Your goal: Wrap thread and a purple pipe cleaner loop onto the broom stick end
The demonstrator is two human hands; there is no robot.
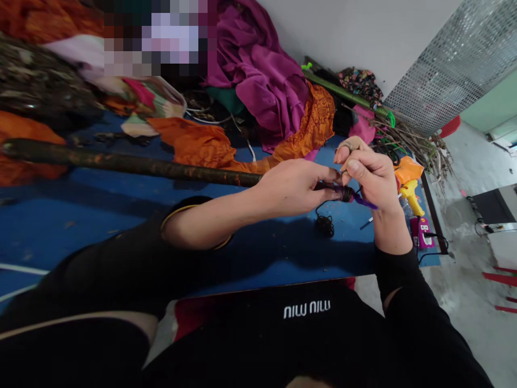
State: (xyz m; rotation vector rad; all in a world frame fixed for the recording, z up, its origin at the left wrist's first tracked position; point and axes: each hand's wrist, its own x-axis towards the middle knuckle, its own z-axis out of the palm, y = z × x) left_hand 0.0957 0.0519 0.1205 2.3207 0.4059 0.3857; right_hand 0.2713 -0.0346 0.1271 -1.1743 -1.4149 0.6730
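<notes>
A long dark wooden stick (161,165) lies across the view, its right end under my hands. My left hand (293,186) is closed around that end, thumb and fingers gripping it. Dark cord (346,193) is wound about the tip, beside a strip of purple material (365,202). My right hand (369,172) is closed just right of the tip, pinching a thin black strand of the cord between thumb and fingers. A loose tangle of black cord (325,225) hangs or rests below the left hand; I cannot tell which.
The blue table (258,253) carries orange patterned cloth (202,143), purple cloth (266,70) and a bundle of twigs (428,140). To the right are a yellow glue gun (411,196) and a purple power strip (422,233) with a black cable, near the table's edge.
</notes>
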